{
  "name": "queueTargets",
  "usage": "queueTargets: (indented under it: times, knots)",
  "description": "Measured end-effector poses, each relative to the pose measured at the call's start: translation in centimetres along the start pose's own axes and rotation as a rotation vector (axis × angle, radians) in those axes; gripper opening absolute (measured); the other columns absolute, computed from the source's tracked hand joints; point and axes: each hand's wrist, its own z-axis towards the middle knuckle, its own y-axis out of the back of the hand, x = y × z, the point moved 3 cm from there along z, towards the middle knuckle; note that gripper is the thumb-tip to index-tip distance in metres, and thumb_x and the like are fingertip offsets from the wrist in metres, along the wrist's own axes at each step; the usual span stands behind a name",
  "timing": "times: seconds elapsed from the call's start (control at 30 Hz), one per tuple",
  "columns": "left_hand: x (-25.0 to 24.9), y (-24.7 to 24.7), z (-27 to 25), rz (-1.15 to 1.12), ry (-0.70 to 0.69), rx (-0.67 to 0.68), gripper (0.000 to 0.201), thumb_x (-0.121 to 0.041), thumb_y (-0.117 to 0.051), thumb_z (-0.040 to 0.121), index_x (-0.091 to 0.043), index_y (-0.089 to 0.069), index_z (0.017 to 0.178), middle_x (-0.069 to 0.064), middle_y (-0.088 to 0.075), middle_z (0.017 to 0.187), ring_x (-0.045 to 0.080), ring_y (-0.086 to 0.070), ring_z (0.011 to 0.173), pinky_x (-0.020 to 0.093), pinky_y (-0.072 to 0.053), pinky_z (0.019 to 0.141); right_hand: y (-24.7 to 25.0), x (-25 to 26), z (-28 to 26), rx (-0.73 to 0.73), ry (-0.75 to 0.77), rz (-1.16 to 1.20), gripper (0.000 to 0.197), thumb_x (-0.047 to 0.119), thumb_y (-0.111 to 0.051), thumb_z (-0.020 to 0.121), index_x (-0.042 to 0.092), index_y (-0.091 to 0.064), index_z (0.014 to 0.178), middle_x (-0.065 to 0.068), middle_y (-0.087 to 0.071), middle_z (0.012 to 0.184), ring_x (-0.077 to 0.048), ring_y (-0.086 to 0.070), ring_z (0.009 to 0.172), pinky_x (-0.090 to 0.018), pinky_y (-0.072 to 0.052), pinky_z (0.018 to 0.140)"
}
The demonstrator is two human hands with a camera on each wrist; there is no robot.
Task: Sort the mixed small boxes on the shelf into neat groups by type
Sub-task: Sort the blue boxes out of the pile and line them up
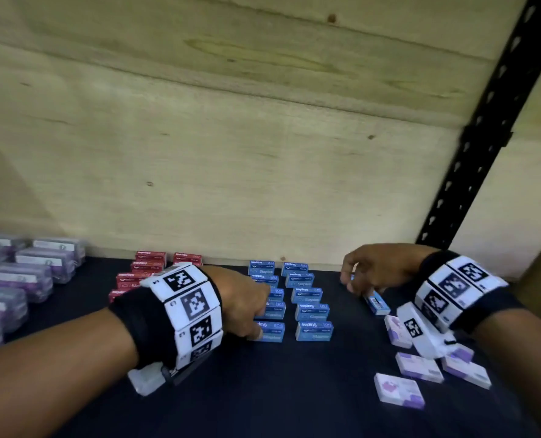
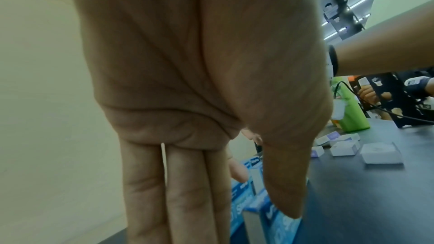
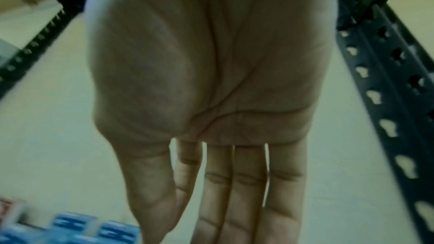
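Observation:
Blue staple boxes (image 1: pixel 312 311) stand in two columns mid-shelf, and they also show past my left fingers (image 2: pixel 244 205) and low in the right wrist view (image 3: pixel 72 224). My left hand (image 1: pixel 250 308) (image 2: pixel 187 173) has straight fingers against the left column's near boxes. One loose blue box (image 1: pixel 378 305) lies apart to the right. My right hand (image 1: pixel 364 279) (image 3: pixel 223 183) arches over its far end with straight fingers; its fingertips are out of sight. Red staple boxes (image 1: pixel 150 262) are grouped behind my left wrist.
White-and-purple boxes (image 1: pixel 419 366) (image 2: pixel 380 153) lie scattered at the right front. Clear purple cases (image 1: pixel 25 276) fill the far left. A plywood back wall (image 1: pixel 231 153) and a black perforated upright (image 1: pixel 484 137) (image 3: pixel 387 81) bound the dark shelf (image 1: pixel 294 390).

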Motion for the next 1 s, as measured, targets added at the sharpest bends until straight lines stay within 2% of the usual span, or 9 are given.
queueTargets:
  times: [0.1, 0.27, 0.37, 0.4, 0.53, 0.67, 0.77, 0.87, 1.0]
  knots:
    - [0.5, 0.0, 0.4, -0.084, 0.017, 0.005, 0.042, -0.044, -0.054, 0.096, -0.02, -0.04, 0.126, -0.011, -0.048, 0.074, 0.011, -0.051, 0.075, 0.031, -0.045, 0.081, 1.8, -2.1, 1.8, -0.121, -0.087, -0.142, 0.012, 0.014, -0.064, 0.089, 0.025, -0.063, 0.094, -0.01, -0.075, 0.101, -0.018, -0.064, 0.075, -0.031, -0.054, 0.071]
    - [1.5, -0.1, 0.8, -0.248, 0.048, 0.035, 0.033, -0.046, -0.054, 0.095, -0.027, -0.036, 0.115, -0.006, -0.063, 0.074, 0.021, -0.071, 0.088, 0.039, -0.053, 0.087, 2.3, -4.0, 4.3, -0.181, -0.166, -0.241, 0.025, 0.021, -0.071, 0.089, 0.022, -0.064, 0.113, -0.001, -0.067, 0.112, -0.016, -0.059, 0.082, -0.025, -0.047, 0.067]
    - [1.7, -0.2, 0.9, -0.275, 0.028, 0.028, 0.031, -0.046, -0.052, 0.096, -0.027, -0.035, 0.114, -0.005, -0.063, 0.073, 0.019, -0.069, 0.082, 0.038, -0.052, 0.085, 1.5, -4.3, 5.8, -0.147, -0.188, -0.259, 0.034, 0.026, -0.075, 0.087, 0.023, -0.064, 0.12, 0.003, -0.061, 0.11, -0.019, -0.06, 0.103, -0.032, -0.05, 0.093]
    - [1.7, -0.2, 0.9, -0.281, 0.022, 0.025, 0.031, -0.046, -0.052, 0.096, -0.028, -0.035, 0.114, -0.005, -0.064, 0.073, 0.019, -0.068, 0.079, 0.038, -0.052, 0.085, 1.3, -4.3, 6.2, -0.13, -0.2, -0.272, 0.036, 0.026, -0.076, 0.086, 0.023, -0.065, 0.121, 0.004, -0.061, 0.108, -0.019, -0.06, 0.104, -0.033, -0.049, 0.095]
    - [1.9, -0.5, 0.8, -0.283, 0.009, 0.017, 0.031, -0.048, -0.051, 0.096, -0.03, -0.034, 0.114, -0.004, -0.066, 0.074, 0.017, -0.064, 0.072, 0.037, -0.051, 0.08, 0.7, -3.5, 7.1, -0.076, -0.21, -0.371, 0.036, 0.02, -0.075, 0.087, 0.013, -0.068, 0.121, 0.002, -0.062, 0.097, -0.019, -0.058, 0.092, -0.028, -0.046, 0.08]
    - [1.8, -0.3, 0.7, -0.259, 0.008, 0.004, 0.035, -0.051, -0.05, 0.095, -0.03, -0.034, 0.118, -0.004, -0.065, 0.074, 0.016, -0.061, 0.071, 0.036, -0.05, 0.077, 0.8, -3.2, 7.0, -0.105, -0.227, -0.461, 0.022, 0.026, -0.075, 0.086, 0.008, -0.068, 0.096, 0.0, -0.061, 0.078, -0.023, -0.06, 0.081, -0.033, -0.05, 0.073]
    - [1.3, 0.4, 0.7, -0.17, 0.016, -0.036, 0.04, -0.051, -0.051, 0.095, -0.027, -0.038, 0.123, -0.01, -0.051, 0.073, 0.009, -0.049, 0.066, 0.032, -0.043, 0.074, 1.2, -3.5, 6.2, -0.146, -0.229, -0.452, 0.028, 0.03, -0.074, 0.083, 0.005, -0.072, 0.095, -0.003, -0.067, 0.083, -0.023, -0.064, 0.079, -0.035, -0.055, 0.078]
    - [0.1, 2.0, 0.9, -0.051, 0.022, -0.11, 0.039, -0.05, -0.05, 0.096, -0.024, -0.044, 0.124, -0.01, -0.043, 0.069, 0.01, -0.044, 0.067, 0.03, -0.039, 0.076, 1.8, -4.8, 5.0, -0.171, -0.247, -0.436, 0.031, 0.031, -0.077, 0.079, 0.013, -0.074, 0.104, -0.003, -0.073, 0.101, -0.022, -0.068, 0.094, -0.034, -0.055, 0.084]
    - [-1.9, 4.9, 2.1, 0.035, -0.064, -0.213, 0.027, -0.047, -0.05, 0.096, -0.027, -0.053, 0.113, -0.014, -0.047, 0.076, 0.005, -0.044, 0.066, 0.026, -0.034, 0.06, 2.5, -6.9, 2.8, -0.149, -0.269, -0.403, 0.032, 0.031, -0.076, 0.078, 0.017, -0.071, 0.107, -0.002, -0.075, 0.099, -0.018, -0.069, 0.09, -0.027, -0.053, 0.075]
